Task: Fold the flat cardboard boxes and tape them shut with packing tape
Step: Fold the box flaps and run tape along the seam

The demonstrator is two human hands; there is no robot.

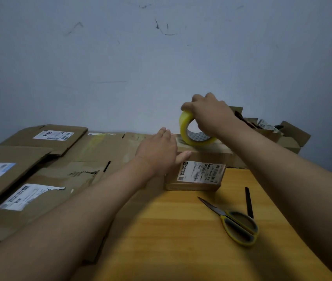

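Note:
A small folded cardboard box with a white shipping label on its near side stands on the wooden table, close to the wall. My left hand lies flat on the box's left top edge, fingers straight, thumb along the front rim. My right hand grips a roll of yellowish packing tape from above. The roll stands on edge on the top of the box. Several flat cardboard boxes with labels lie spread over the left half of the table.
Scissors with yellow-grey handles lie open on the table near the right, in front of the box. Several opened cardboard boxes are heaped at the back right against the grey-blue wall.

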